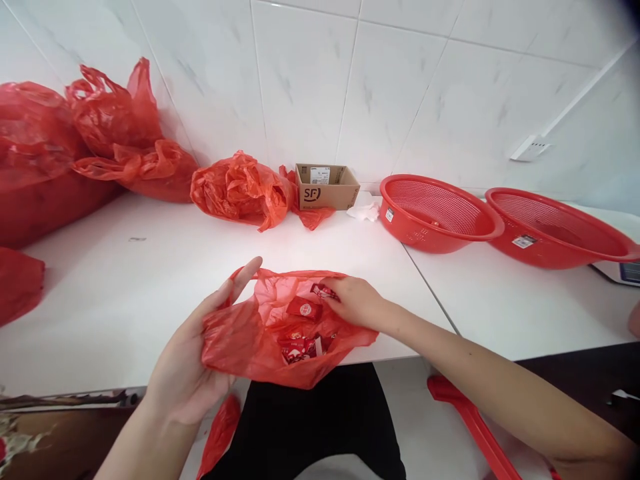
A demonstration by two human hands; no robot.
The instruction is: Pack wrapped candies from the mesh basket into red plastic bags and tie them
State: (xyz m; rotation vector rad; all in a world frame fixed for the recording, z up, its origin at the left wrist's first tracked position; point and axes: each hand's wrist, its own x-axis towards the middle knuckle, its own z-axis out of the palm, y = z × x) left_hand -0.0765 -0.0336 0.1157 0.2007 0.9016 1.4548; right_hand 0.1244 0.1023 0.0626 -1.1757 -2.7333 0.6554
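I'm holding the red bag (250, 347) open at the near edge of the tabletop (150, 280), just in front of me. My left hand (193, 363) is gripping its left side, fingers (245, 270) spread loosely under the plastic. My right hand (356, 301) is sitting at the bag's mouth, its fingers pinching a small red wrapped candy (324, 291). More red candies (300, 347) are lying inside the bag. Two red baskets (435, 213) are sitting far right, a cardboard box (326, 188) against the wall, and other red bags (240, 190) lying beside it.
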